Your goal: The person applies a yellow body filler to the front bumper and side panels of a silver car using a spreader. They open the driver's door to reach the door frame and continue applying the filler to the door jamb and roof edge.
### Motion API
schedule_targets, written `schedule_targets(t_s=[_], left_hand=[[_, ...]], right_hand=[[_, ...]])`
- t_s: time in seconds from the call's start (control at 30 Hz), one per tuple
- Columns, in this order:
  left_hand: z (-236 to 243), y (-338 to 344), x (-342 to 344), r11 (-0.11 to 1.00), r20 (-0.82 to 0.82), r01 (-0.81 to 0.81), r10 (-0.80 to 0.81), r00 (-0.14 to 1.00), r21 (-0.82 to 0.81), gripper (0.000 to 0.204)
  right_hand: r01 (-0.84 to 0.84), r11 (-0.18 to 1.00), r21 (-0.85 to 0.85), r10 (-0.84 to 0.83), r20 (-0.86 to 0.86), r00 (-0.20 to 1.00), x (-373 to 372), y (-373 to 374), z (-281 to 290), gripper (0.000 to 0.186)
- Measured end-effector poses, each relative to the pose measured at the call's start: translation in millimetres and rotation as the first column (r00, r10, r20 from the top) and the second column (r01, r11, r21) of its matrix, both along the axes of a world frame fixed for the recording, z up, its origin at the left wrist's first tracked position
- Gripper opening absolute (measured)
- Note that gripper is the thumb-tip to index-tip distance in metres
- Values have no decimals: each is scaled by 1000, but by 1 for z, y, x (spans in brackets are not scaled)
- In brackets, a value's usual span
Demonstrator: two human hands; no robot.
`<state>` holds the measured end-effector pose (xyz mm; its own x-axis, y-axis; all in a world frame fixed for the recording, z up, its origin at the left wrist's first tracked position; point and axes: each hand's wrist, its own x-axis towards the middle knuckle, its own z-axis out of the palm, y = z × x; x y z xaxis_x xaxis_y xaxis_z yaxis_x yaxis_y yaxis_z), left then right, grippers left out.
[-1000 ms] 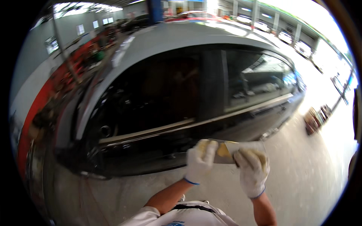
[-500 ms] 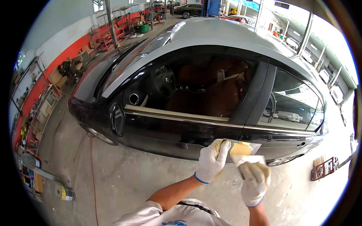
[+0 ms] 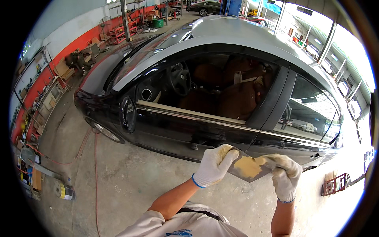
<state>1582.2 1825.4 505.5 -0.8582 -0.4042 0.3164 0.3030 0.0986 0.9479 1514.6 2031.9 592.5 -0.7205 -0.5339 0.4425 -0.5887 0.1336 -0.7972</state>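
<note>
My left hand [image 3: 213, 166] grips the putty board [image 3: 248, 169] | my right hand [image 3: 285, 173] pinches its other edge | yellow filler [image 3: 248, 166] on top | black car [image 3: 205, 118] just ahead

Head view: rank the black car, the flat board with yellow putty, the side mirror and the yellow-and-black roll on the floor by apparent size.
1. black car
2. flat board with putty, though it is nearest the camera
3. side mirror
4. yellow-and-black roll

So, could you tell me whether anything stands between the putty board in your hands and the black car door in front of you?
Nothing visible does. The left hand and right hand hold the putty board in front of the black car door, with only open air and bare concrete floor between them.
</note>
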Motion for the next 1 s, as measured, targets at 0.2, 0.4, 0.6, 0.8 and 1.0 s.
schedule_targets(t_s=[0.2,0.4,0.6,0.8,1.0], left_hand=[[14,-10,1,988,-42,-126,130,991,93,22],[9,-2,-12,977,13,-192,191,981,91,21],[-2,0,-31,967,-56,-253,254,966,28,22],[6,19,-40,979,-45,-149,156,987,137,22],[-1,35,-52,993,-104,-119,121,987,25,21]], right_hand=[[38,943,331,14,-155,988,-17,-6,-10,28],[419,904,77,-223,-753,619,10,-30,-56,37],[343,931,124,-132,-762,634,17,-21,-57,41],[305,931,203,-64,-728,682,17,-11,-69,45],[386,916,114,-196,-711,675,11,0,-77,42]])
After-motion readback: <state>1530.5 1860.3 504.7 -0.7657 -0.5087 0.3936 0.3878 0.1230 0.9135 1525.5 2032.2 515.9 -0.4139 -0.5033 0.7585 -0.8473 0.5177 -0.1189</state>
